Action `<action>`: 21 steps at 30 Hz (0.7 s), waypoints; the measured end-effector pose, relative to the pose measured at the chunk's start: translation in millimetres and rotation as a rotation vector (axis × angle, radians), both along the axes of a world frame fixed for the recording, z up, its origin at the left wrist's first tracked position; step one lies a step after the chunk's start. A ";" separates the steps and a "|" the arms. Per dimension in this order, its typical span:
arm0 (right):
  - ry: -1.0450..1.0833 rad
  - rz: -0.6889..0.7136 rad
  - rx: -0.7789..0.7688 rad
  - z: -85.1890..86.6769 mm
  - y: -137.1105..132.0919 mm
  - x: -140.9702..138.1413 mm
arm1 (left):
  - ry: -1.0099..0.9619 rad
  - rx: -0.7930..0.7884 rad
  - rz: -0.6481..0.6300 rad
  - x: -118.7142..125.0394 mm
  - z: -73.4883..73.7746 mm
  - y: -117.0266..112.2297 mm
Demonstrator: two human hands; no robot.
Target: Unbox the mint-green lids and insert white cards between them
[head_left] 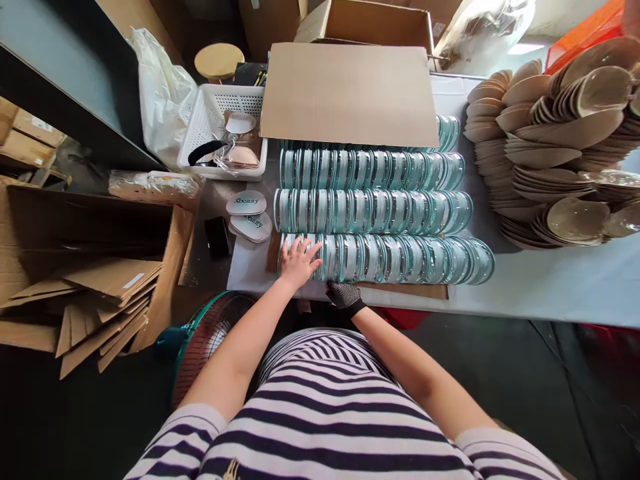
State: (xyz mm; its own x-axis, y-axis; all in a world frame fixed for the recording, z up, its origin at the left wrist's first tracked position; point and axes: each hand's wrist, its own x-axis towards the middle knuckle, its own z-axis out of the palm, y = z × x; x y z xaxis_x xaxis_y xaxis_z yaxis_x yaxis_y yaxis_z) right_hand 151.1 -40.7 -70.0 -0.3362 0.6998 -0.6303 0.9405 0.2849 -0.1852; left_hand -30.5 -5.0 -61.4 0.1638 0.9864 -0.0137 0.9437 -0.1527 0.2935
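Rows of clear round plastic cases stand on edge on the white table [550, 280]. My left hand [299, 261], bare, lies with fingers spread on the left end of the nearest row [385, 259]. My right hand [344, 295], in a black dotted glove, is at the table's front edge just below that row; its fingers curl under and I cannot see what they hold. Further rows [373, 211] lie behind, the farthest partly under a flat cardboard sheet [350, 93].
A large heap of beige cup-shaped pads [555, 147] fills the right of the table. A white basket [220, 133] and printed oval cards [247, 203] sit left. Cardboard boxes [90, 280] stand on the left, a green fan [210, 333] below, an open box [375, 23] behind.
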 end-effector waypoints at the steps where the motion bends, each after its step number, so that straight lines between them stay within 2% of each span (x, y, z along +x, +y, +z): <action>1: 0.006 -0.011 0.001 -7.3 -4.8 -0.3 | 0.002 -0.002 0.000 -0.3 0.4 -0.2; 3: 0.011 -0.029 -0.001 -11.5 -9.0 1.5 | 0.005 -0.015 0.004 0.0 2.9 -0.5; 6: 0.025 -0.063 0.008 7.0 2.1 14.9 | 0.005 -0.025 0.000 6.0 10.3 -0.6; 8: 0.034 -0.118 0.096 29.1 26.0 28.9 | 0.004 -0.002 -0.036 15.8 15.2 -0.5; 10: -0.009 -0.175 0.186 50.9 63.5 40.2 | 0.004 0.033 -0.096 29.1 17.8 -0.2; 11: -0.061 -0.169 0.183 59.7 85.5 42.9 | 0.005 0.036 -0.126 36.1 18.0 0.1; 13: -0.169 -0.098 0.079 70.6 129.9 40.5 | 0.008 0.002 -0.170 48.7 16.0 1.0; 16: -0.221 0.009 -0.090 73.6 180.1 21.5 | 0.014 -0.070 -0.178 58.8 10.6 2.7; 18: -0.230 0.073 -0.153 73.7 195.9 7.5 | 0.018 -0.078 -0.170 59.6 7.8 3.8; 21: -0.188 0.128 -0.122 79.5 191.5 1.0 | 0.029 -0.073 -0.171 57.2 6.1 4.8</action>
